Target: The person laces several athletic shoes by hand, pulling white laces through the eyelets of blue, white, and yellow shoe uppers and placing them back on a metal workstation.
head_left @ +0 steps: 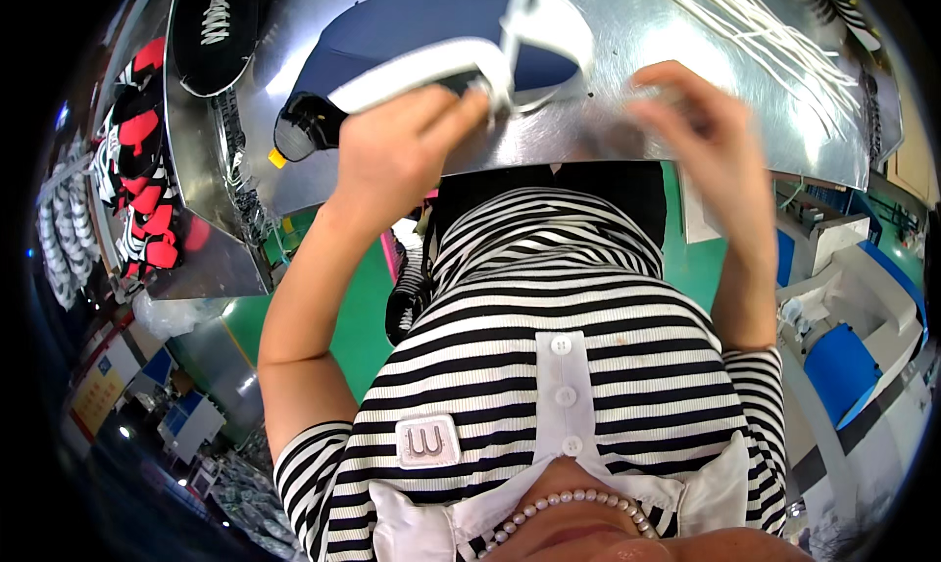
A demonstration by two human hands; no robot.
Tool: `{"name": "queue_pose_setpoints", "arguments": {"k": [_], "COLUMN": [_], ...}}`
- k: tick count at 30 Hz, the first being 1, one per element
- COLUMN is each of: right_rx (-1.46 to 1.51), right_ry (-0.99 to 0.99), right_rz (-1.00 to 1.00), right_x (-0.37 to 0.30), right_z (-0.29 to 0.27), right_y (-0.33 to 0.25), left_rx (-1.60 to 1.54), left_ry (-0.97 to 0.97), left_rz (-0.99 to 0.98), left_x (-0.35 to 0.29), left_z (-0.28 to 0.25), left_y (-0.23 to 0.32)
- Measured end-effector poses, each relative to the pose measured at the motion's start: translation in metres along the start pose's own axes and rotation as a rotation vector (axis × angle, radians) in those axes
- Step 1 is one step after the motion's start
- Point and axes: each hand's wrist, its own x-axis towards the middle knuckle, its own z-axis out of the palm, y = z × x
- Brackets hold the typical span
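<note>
My left hand (392,150) is closed, its fingers pinching the near edge of a navy and white shoe (412,23) on the metal table. A white shoelace (512,23) loops up from the shoe close to those fingertips and is smeared by motion. By my left wrist, a dark mesh part (306,126) with a yellow tab sticks out. Off to the right of the shoe, my right hand (711,131) is raised over the table's near edge. Its thumb and fingers curve toward each other but blur, so whether they hold anything cannot be made out.
Loose white laces (750,33) lie across the far right of the metal table (627,92). A black shoe with white laces (216,33) stands at the far left. Beyond it are red, black and white shoe pieces (142,170). A blue-and-white seat-like thing (843,371) is at right.
</note>
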Motion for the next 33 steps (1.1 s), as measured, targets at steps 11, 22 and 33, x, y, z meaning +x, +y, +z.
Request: {"name": "queue_pose_setpoints", "arguments": {"k": [11, 22, 33], "right_rx": [0.178, 0.319, 0.278], "right_ry": [0.017, -0.21, 0.194], "right_rz": [-0.086, -0.03, 0.011], "right_x": [0.022, 0.091, 0.05], "right_z": [-0.024, -0.002, 0.005], "right_y": [0.028, 0.012, 0.004], "left_rx": [-0.169, -0.335, -0.316], "left_ry": [-0.052, -0.146, -0.106], "left_rz": [0.017, 0.107, -0.065], "left_x": [0.001, 0.017, 0.031], "left_z": [-0.013, -0.015, -0.001], "left_y": [-0.023, -0.017, -0.027]}}
